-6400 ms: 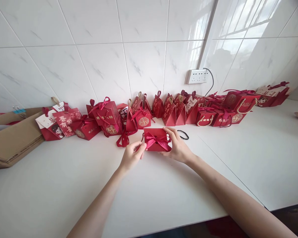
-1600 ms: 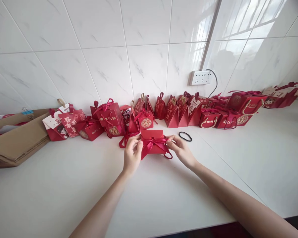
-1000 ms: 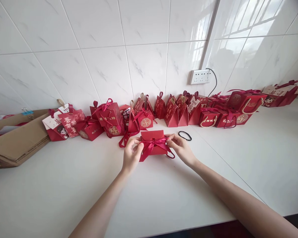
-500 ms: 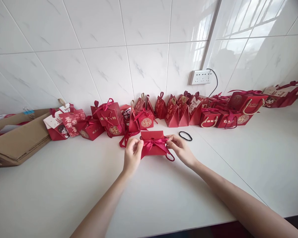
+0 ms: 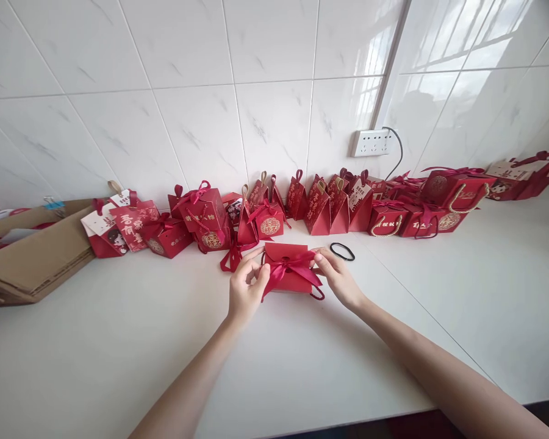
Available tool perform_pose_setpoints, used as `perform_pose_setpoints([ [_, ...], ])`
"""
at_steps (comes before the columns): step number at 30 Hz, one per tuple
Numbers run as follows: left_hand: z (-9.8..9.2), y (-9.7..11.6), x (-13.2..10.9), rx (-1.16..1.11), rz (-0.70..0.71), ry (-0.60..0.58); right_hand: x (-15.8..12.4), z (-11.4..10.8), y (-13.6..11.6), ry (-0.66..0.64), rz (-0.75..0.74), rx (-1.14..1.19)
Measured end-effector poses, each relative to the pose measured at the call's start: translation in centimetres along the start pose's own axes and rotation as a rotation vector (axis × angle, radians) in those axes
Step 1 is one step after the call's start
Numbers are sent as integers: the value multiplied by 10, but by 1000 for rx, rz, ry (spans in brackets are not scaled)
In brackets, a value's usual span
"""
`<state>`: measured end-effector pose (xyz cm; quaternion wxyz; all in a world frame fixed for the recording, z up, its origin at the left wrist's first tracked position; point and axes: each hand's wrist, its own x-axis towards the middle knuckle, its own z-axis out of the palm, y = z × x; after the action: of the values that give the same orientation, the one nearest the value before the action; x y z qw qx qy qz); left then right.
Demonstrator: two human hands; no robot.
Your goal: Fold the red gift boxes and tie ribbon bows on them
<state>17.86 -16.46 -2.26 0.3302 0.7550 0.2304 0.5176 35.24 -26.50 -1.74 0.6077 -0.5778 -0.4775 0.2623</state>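
Note:
A small red gift box (image 5: 289, 253) with a dark pink ribbon bow (image 5: 294, 267) on its front stands on the white counter (image 5: 119, 341). My left hand (image 5: 246, 286) pinches the left loop of the bow, fingers closed on the ribbon. At the bow's right side my right hand (image 5: 337, 277) pinches the ribbon with thumb and fingers. One ribbon tail curls down onto the counter under my right hand.
A long row of red gift boxes and bags (image 5: 318, 207) lines the tiled wall. A black hair tie (image 5: 342, 251) lies just right of the box. Flat brown cardboard (image 5: 32, 253) lies at the far left. A wall socket (image 5: 370, 142) with a cable sits above the row.
The box has tilted back a little, showing more of its top. Both hands stay on the bow, pulling its loops apart slightly.

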Motion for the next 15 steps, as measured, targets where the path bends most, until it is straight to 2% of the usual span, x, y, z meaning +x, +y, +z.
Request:
perform_pose_setpoints([
  [8, -1, -7, 2, 98, 180, 36, -4, -1, -3, -84, -35, 35],
  [12, -1, -4, 3, 135, 249, 25, -4, 1, -5, -63, 34, 87],
  [15, -2, 0, 3, 171, 285, 5, -4, 4, -4, 3, 47, 91],
])
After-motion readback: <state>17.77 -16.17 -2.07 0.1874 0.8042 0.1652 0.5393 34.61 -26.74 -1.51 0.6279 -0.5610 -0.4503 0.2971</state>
